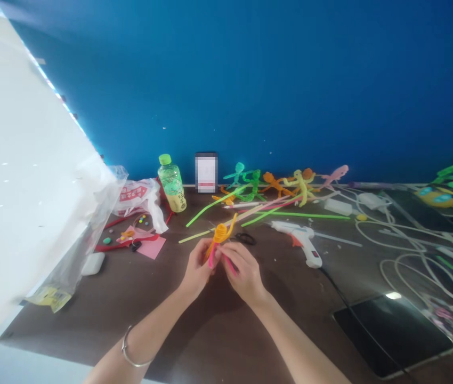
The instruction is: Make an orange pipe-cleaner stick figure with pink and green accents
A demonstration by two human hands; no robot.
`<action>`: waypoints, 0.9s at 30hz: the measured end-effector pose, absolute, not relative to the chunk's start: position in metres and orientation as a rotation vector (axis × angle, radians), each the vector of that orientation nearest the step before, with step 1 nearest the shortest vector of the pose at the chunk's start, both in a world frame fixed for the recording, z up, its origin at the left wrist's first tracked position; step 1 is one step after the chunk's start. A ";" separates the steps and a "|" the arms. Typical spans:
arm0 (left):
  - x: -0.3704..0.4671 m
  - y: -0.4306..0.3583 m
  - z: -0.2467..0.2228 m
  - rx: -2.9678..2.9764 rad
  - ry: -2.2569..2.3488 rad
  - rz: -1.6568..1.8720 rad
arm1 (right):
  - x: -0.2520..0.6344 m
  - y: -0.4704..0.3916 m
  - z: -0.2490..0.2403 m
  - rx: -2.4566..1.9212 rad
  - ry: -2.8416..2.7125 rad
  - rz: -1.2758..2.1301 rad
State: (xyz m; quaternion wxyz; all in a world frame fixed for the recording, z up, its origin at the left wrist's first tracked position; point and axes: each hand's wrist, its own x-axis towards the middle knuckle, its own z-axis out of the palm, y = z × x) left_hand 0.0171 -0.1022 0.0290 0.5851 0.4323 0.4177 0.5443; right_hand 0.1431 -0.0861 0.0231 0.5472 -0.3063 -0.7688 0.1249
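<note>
Both my hands meet over the middle of the dark table. My left hand [199, 268] pinches an orange pipe-cleaner figure [221, 233] with a coiled head and a raised arm. Fingers of my right hand [243, 268] are closed on a pink pipe cleaner [229, 263], which runs beside the orange figure's lower part. Another pink piece shows between the two hands. Just beyond them lie loose green pipe cleaners [208, 209] and black scissors [245, 238], partly hidden.
A bottle [172, 184] and a phone [206, 173] stand near the blue wall. Colourful figures [274, 184] line the back. A glue gun [304, 242], cables and a black tablet [394, 333] are right; plastic bags [136, 197] and pink paper [152, 245] are left.
</note>
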 end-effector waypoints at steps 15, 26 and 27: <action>0.019 -0.098 0.028 0.846 1.015 1.272 | 0.135 -0.092 0.033 -0.870 -1.639 0.473; 0.019 -0.098 0.030 0.695 1.001 1.280 | 0.133 -0.094 0.036 -0.863 -1.479 0.760; 0.019 -0.098 0.030 0.685 0.993 1.277 | 0.133 -0.094 0.036 -0.865 -1.457 0.797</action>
